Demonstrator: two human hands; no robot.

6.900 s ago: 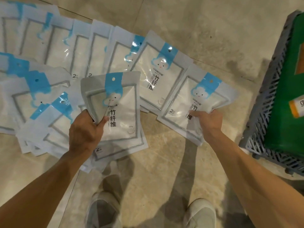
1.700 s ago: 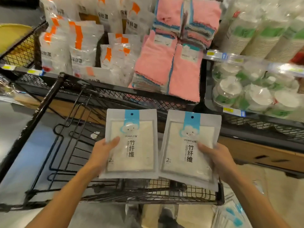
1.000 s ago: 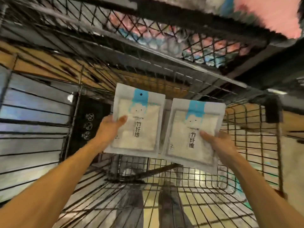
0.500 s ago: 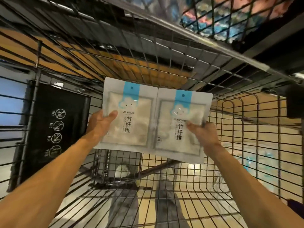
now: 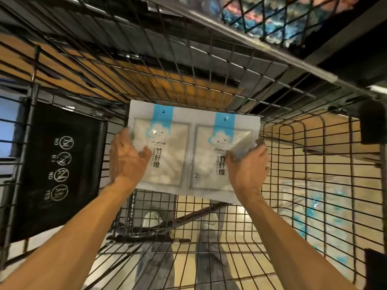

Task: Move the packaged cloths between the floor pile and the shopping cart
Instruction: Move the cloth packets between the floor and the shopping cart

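Two white cloth packets with blue cloud labels lie side by side low inside the black wire shopping cart, near its far wall. My left hand grips the left packet at its left edge, thumb on the front. My right hand grips the right packet at its right edge, which is creased under my fingers. The packets overlap slightly in the middle. Whether they touch the cart's floor I cannot tell. The floor pile shows dimly through the right mesh.
A black plastic flap with round warning symbols hangs on the cart's left side. A store shelf with wire fronts looms above the far wall. My legs and shoes show through the mesh floor.
Both hands have lowered the packets deeper into the cart and drawn them closer together. The right packet's right edge has crumpled in my grip.
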